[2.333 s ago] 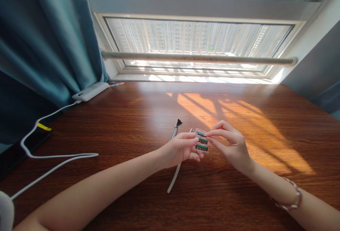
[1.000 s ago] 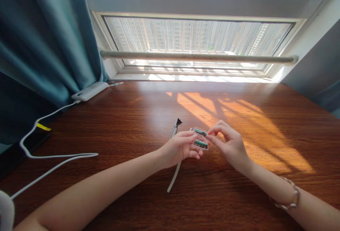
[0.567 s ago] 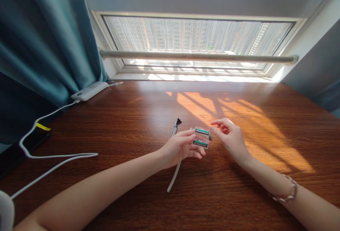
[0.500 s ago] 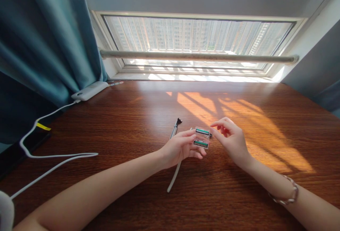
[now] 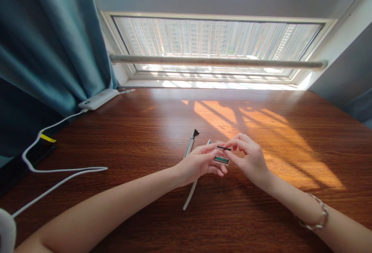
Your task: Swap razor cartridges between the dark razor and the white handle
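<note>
My left hand (image 5: 200, 162) is closed on a small clear plastic case (image 5: 215, 164), and one razor cartridge with a green strip (image 5: 221, 160) sits in its lower half. My right hand (image 5: 247, 154) pinches a dark razor cartridge (image 5: 223, 148) at the case's upper half, tilted up on its edge. Whether it is fully free of the case I cannot tell. Beyond my left wrist lies a grey razor handle (image 5: 189, 146) with a black head end. A toothbrush (image 5: 190, 197) with a white handle passes beneath my left hand, its middle hidden.
Everything lies on a brown wooden table (image 5: 145, 214). A white device (image 5: 99, 99) with a white cable (image 5: 69, 171) stands at the back left by the blue curtain (image 5: 58, 43). A metal bar (image 5: 217, 61) crosses the window behind the table.
My right hand has moved left to the case, and its fingers have closed on the upper cartridge. That cartridge has tipped from lying flat to standing on edge.
</note>
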Demonstrator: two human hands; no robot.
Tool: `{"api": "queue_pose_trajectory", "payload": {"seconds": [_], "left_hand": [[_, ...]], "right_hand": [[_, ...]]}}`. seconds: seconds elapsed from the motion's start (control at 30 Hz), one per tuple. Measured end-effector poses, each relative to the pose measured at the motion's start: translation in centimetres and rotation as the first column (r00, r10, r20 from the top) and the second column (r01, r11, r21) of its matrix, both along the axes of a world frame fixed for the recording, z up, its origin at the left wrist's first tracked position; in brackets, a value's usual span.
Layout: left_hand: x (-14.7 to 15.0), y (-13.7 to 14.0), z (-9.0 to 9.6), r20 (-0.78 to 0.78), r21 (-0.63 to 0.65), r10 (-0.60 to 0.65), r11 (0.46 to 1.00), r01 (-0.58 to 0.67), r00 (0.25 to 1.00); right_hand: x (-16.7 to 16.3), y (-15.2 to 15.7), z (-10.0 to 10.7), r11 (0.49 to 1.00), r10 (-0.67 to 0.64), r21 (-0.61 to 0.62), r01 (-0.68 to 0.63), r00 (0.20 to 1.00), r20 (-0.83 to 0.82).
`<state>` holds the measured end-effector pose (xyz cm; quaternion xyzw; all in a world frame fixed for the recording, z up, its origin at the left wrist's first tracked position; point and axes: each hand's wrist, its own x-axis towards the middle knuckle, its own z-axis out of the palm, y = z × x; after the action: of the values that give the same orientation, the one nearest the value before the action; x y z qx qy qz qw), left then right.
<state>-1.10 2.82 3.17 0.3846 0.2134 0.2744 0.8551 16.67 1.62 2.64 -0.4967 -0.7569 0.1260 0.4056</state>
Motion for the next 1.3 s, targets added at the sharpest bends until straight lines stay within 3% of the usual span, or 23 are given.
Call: {"api": "queue_pose_trajectory", "payload": {"seconds": [0.2, 0.37, 0.6, 0.93, 1.07, 1.2, 1.3], "left_hand": [[-0.11, 0.01, -0.34, 0.039, -0.029, 0.024, 0.999, -0.023, 0.999], [-0.23, 0.05, -0.52, 0.065, -0.056, 0.025, 0.998, -0.021, 0.998], [-0.13, 0.17, -0.27, 0.071, -0.073, 0.060, 0.996, -0.055, 0.996], [-0.09, 0.09, 0.03, 0.044, -0.037, 0.098, 0.995, -0.097, 0.994], [0.10, -0.04, -0.17, 0.008, 0.034, 0.150, 0.988, -0.150, 0.989], [0.17, 0.05, -0.54, -0.066, 0.096, 0.205, 0.975, -0.198, 0.977], [0.05, 0.19, -0.48, -0.144, 0.201, 0.192, 0.966, -0.161, 0.971]], "right_hand": [[0.21, -0.60, -0.10, 0.960, -0.062, 0.281, 0.015, 0.985, 0.159], [0.52, -0.64, -0.03, 0.950, -0.017, 0.306, -0.062, 0.969, 0.247], [0.47, -0.60, -0.16, 0.950, 0.062, 0.291, -0.112, 0.983, 0.175], [0.18, -0.49, 0.07, 0.977, 0.079, 0.198, -0.085, 0.996, 0.041], [-0.13, -0.35, 0.32, 0.994, 0.029, 0.111, -0.019, 0.995, -0.094], [-0.30, -0.15, 0.30, 0.991, 0.131, -0.008, -0.133, 0.984, -0.124], [-0.35, 0.01, 0.05, 0.981, 0.182, -0.047, -0.188, 0.977, -0.114]]}}
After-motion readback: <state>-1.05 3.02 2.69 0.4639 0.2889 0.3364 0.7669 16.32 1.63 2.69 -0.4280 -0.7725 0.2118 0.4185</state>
